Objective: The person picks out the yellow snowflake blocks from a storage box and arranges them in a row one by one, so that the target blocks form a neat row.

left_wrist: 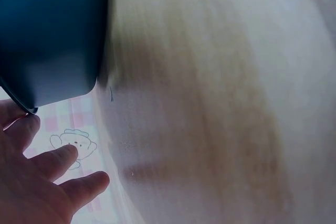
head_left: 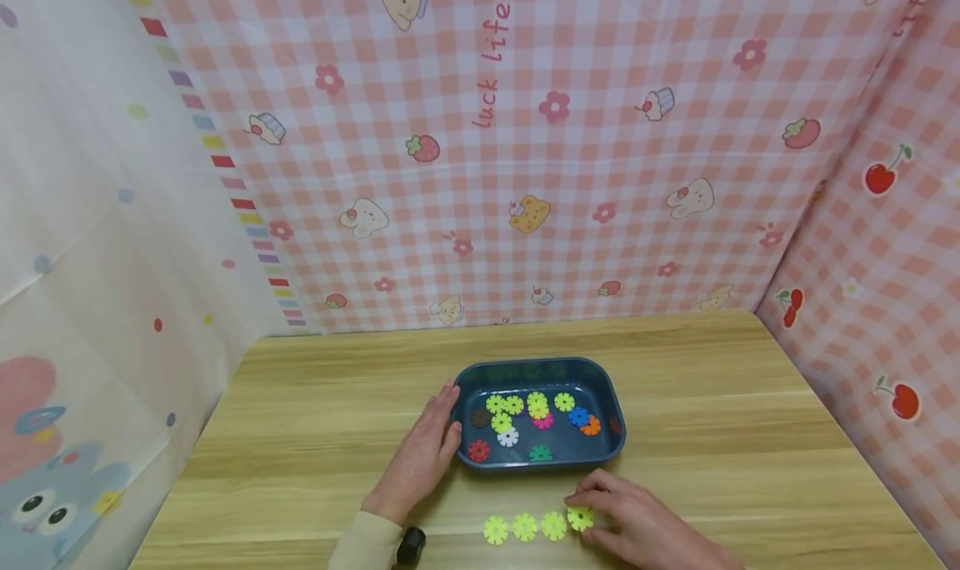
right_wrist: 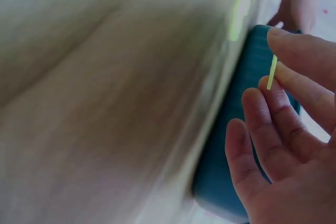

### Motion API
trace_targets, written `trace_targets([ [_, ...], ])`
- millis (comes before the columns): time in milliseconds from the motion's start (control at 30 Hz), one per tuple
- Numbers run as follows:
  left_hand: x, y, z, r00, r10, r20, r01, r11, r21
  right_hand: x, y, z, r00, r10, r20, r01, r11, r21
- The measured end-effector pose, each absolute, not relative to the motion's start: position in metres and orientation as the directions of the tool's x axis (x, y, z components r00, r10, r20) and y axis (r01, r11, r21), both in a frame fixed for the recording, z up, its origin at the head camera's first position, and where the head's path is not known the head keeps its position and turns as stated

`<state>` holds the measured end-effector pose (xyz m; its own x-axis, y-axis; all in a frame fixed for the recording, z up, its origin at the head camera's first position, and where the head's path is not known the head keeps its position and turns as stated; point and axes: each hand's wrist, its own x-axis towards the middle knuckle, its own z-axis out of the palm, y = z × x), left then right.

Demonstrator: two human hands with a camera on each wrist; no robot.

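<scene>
My right hand [head_left: 637, 516] pinches a yellow notched plastic disc [head_left: 581, 517] between thumb and fingers, at the right end of a row. In the right wrist view the disc [right_wrist: 272, 72] shows edge-on between the fingertips. Three more yellow discs [head_left: 525, 527] lie flat on the table to its left. My left hand [head_left: 422, 449] touches the left side of a dark blue tray [head_left: 536, 465], its fingers mostly straight. In the left wrist view the fingers [left_wrist: 81, 188] spread beside the tray, one fingertip at the rim.
Inside the tray lie several discs in yellow, red [head_left: 478, 450], white [head_left: 507, 437], green [head_left: 540, 453], blue [head_left: 578, 417], orange [head_left: 592, 425], pink and brown. Behind the wooden table [head_left: 697, 387] hangs a checked cloth [head_left: 480, 178]; more cloth stands at both sides.
</scene>
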<state>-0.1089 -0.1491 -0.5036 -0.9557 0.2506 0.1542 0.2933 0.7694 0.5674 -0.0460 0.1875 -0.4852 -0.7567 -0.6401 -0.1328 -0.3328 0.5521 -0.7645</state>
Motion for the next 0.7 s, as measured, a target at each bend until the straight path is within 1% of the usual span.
trace_targets([
  [400, -0.1090, -0.1496, -0.5038, -0.956, 0.251, 0.150, 0.292, 0.775, 0.561, -0.0520, 0.1873, -0.4930, -0.749, -0.625, -0.221, -0.303, 0.620, -0.724],
  [700, -0.1095, -0.1492, -0.5038, -0.957, 0.252, 0.147, 0.290, 0.770, 0.569, -0.0543, 0.1878, -0.4951, -0.742, -0.639, -0.202, -0.342, 0.621, -0.706],
])
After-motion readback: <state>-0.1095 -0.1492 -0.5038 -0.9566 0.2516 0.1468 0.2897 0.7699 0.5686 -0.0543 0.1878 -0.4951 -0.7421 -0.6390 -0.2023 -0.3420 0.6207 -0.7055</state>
